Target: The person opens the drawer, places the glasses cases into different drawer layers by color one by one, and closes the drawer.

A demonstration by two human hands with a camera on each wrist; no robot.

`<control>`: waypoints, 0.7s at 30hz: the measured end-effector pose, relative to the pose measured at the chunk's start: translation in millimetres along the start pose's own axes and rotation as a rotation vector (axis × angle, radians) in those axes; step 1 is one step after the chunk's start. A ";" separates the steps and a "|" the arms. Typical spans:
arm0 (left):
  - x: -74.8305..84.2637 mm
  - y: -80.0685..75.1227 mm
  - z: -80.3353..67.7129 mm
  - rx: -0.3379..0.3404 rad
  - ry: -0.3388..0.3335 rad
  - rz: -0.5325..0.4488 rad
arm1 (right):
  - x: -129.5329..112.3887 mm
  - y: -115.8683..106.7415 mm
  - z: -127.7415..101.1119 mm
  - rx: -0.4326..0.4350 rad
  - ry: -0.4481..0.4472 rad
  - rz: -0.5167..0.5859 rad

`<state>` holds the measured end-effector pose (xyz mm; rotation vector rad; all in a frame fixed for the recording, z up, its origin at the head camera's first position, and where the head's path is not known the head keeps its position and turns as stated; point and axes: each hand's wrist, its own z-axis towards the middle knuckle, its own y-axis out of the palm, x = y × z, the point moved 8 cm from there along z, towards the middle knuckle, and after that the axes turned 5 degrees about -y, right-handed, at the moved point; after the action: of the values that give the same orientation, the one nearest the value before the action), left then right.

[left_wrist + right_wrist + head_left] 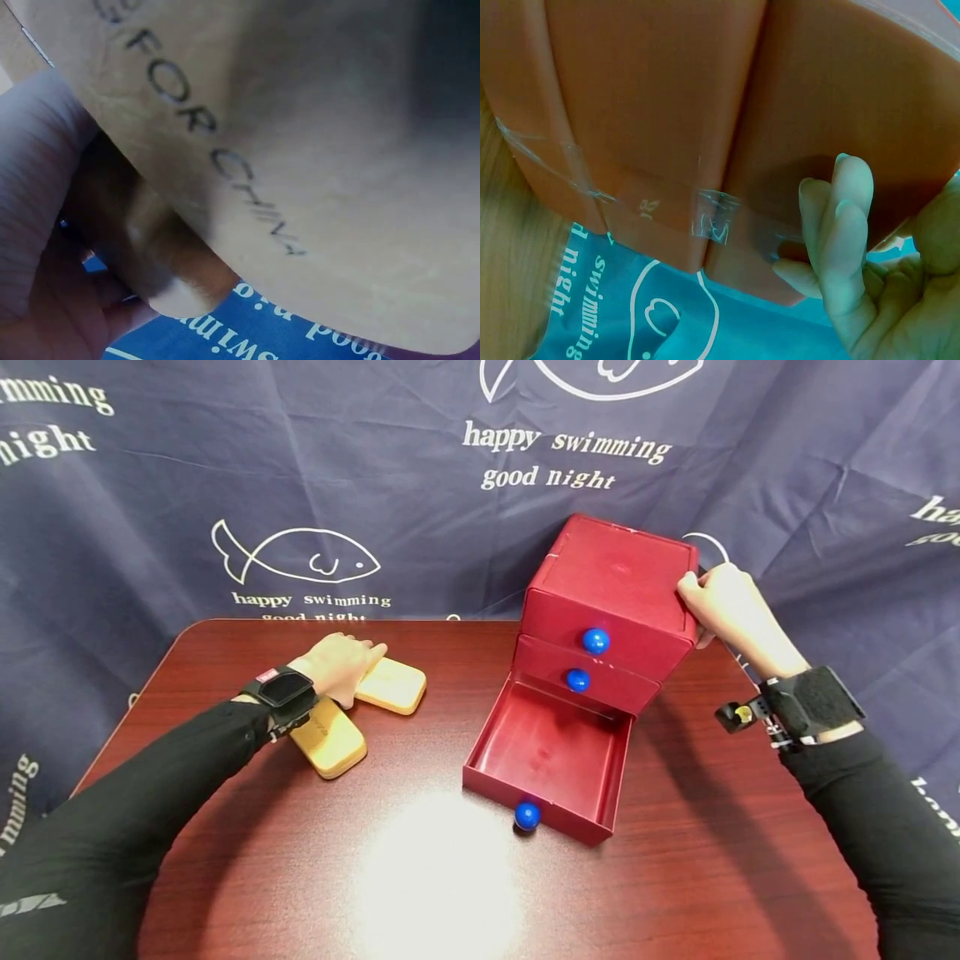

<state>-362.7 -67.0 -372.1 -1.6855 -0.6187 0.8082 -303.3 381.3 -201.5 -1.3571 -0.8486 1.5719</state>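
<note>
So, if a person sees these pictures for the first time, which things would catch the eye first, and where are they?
First comes the red drawer chest at the right of the table, its bottom drawer pulled out and showing nothing inside, with blue knobs on each front. The right hand grips the chest's top right corner. At the left, the left hand rests on two pale wooden blocks.

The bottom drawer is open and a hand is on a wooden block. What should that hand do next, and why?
Probably lift the block and carry it toward the open drawer. The left hand already rests on that block, the drawer looks bare inside, and the right hand steadies the red chest at its top corner. A second block lies under the left wrist.
</note>
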 end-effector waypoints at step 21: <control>16.0 -30.2 -18.6 0.080 -0.031 0.119 | 0.6 1.2 0.5 0.003 -0.002 -0.012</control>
<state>-338.0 -58.8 -343.2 -1.6508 -0.5040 0.9330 -304.0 381.4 -202.7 -1.3459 -0.8537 1.5646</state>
